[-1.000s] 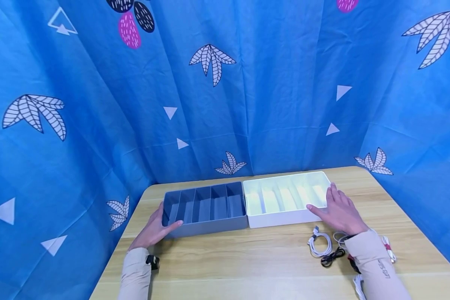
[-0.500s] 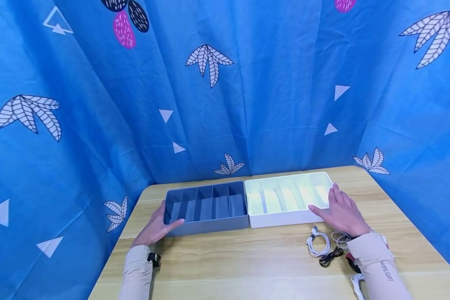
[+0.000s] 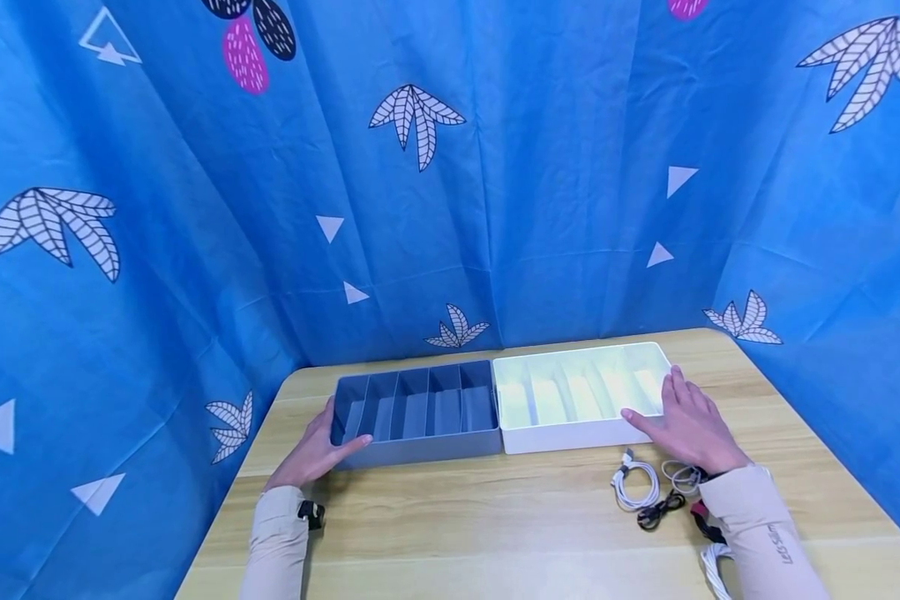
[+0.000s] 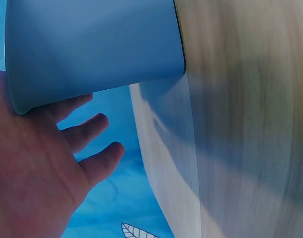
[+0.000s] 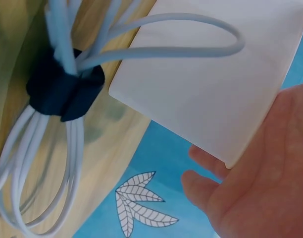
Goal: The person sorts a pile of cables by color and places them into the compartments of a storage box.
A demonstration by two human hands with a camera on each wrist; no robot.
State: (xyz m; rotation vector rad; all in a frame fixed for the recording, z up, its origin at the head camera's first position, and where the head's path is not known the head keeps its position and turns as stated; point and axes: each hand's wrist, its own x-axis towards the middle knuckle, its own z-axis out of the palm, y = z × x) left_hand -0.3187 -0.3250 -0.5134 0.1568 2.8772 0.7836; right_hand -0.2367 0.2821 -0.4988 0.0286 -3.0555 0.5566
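White box (image 3: 562,437) on desk (image 3: 495,517), grey-blue box (image 3: 427,451) just beside its left end; my left hand (image 3: 309,454), fingers relaxed, uncurled, touches grey-blue box's end farthest from white box; my right hand (image 3: 692,428), fingers also loosely straight, touches white box's right end; coiled white cable (image 3: 633,505), black cable (image 3: 660,511) on white box's near side

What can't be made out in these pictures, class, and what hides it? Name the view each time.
- Head: part of the white cord, under the right sleeve.
- Head: the red-and-black item, partly under that sleeve, too small to identify.
- Left wrist: the grey box's remainder, cut off by the top edge.
- Right wrist: part of the white box, behind the cable's loop.
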